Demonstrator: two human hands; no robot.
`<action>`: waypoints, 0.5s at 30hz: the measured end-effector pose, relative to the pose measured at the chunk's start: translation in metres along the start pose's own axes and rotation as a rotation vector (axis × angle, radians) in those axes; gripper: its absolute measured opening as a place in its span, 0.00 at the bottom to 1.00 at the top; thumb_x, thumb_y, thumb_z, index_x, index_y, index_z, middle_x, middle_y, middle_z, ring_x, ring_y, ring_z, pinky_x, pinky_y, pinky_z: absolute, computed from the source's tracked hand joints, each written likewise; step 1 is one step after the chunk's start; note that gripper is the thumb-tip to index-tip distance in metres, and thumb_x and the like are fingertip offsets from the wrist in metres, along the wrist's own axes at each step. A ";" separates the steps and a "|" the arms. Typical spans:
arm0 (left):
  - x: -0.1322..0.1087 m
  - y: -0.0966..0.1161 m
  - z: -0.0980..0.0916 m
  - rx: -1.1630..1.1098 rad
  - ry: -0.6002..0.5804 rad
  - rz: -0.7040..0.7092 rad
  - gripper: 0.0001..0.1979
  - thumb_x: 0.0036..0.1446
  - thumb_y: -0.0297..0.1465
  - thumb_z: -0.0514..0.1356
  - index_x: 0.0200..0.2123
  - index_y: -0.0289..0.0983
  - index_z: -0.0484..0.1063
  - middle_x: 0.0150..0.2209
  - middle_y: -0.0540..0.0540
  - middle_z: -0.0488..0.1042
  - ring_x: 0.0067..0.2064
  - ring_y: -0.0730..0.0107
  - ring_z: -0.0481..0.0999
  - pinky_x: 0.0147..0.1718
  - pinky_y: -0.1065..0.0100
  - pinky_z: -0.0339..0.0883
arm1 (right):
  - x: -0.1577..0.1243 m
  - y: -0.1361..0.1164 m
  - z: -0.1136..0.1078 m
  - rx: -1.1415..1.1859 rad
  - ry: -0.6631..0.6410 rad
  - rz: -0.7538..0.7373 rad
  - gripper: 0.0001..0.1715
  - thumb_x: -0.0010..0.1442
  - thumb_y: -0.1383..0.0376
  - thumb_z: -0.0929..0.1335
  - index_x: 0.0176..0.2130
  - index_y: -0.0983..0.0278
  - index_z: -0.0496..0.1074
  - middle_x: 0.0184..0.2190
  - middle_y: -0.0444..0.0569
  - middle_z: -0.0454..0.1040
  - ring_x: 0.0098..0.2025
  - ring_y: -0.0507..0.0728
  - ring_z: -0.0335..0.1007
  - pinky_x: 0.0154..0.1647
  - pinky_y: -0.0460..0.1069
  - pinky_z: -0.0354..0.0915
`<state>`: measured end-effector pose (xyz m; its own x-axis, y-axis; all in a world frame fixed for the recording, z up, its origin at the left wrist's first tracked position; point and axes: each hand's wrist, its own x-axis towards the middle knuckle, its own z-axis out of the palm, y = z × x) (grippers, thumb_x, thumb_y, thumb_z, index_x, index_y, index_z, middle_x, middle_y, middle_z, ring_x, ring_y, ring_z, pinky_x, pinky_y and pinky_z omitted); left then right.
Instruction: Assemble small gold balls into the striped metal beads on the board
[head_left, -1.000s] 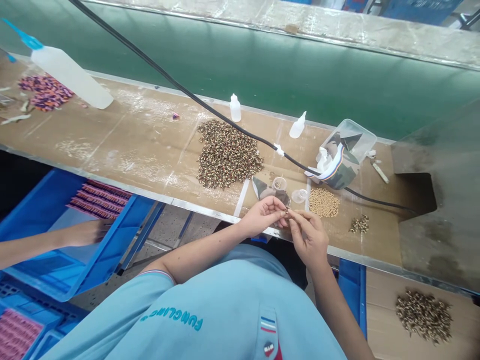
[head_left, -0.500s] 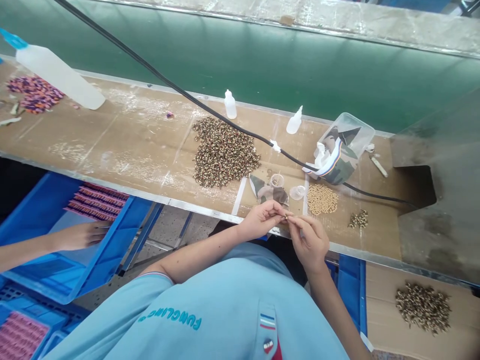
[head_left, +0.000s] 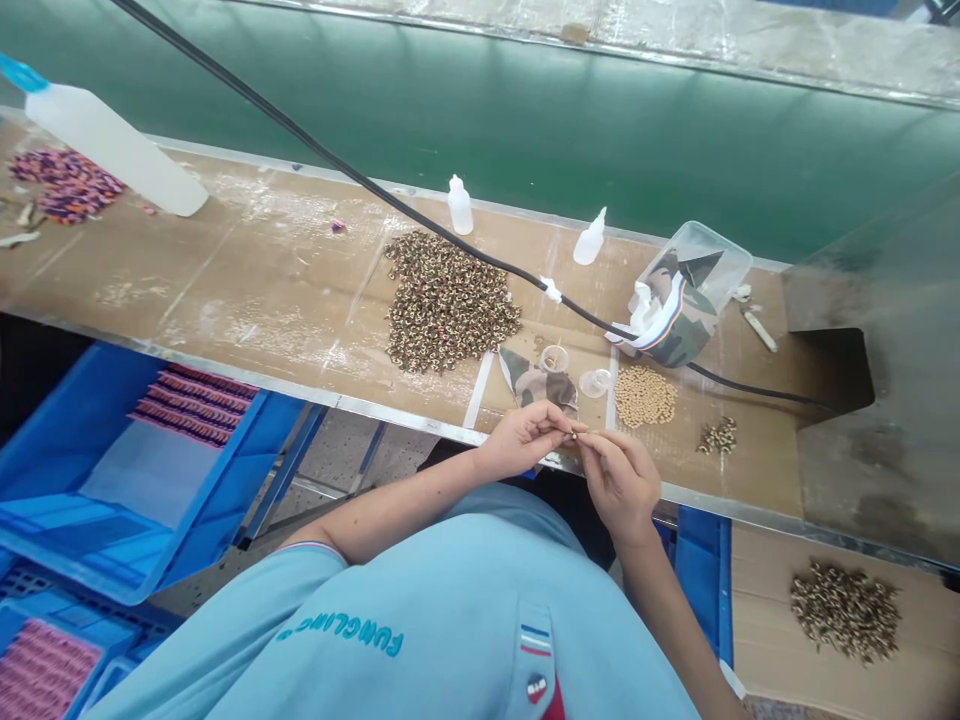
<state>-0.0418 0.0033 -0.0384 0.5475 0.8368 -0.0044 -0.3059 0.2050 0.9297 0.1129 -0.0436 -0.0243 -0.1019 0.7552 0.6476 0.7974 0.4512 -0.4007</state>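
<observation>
Left hand (head_left: 521, 442): by the near edge of the table (head_left: 292, 265), its grip pinching a small piece (head_left: 574, 435).
Right hand (head_left: 621, 485): just right of it, its grip pinching the same piece from the right.
Small piece: between the fingertips of both hands, too tiny to make out in detail.
Camouflage cloth (head_left: 536, 392): just beyond the left hand, with a clear cup (head_left: 555, 360) at its far side.
Clear dish (head_left: 596, 382): right of the cloth.
Tan beads (head_left: 645, 396): spread right of the dish, beyond the right hand.
Dark-and-gold pile (head_left: 450, 305): farther left.
Little heap (head_left: 718, 436): right of the beads.
</observation>
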 end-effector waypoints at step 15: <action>-0.011 0.035 -0.032 0.440 0.241 0.133 0.08 0.56 0.32 0.59 0.34 0.33 0.74 0.36 0.43 0.79 0.37 0.70 0.79 0.40 0.70 0.73 | 0.015 0.003 0.005 0.012 0.027 0.175 0.07 0.58 0.69 0.67 0.38 0.61 0.73 0.33 0.46 0.73 0.34 0.52 0.70 0.35 0.47 0.68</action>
<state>-0.0835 0.0177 -0.0178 0.3157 0.9448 0.0879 0.0243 -0.1007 0.9946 0.1107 -0.0283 -0.0196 0.0539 0.8098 0.5842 0.7942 0.3199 -0.5166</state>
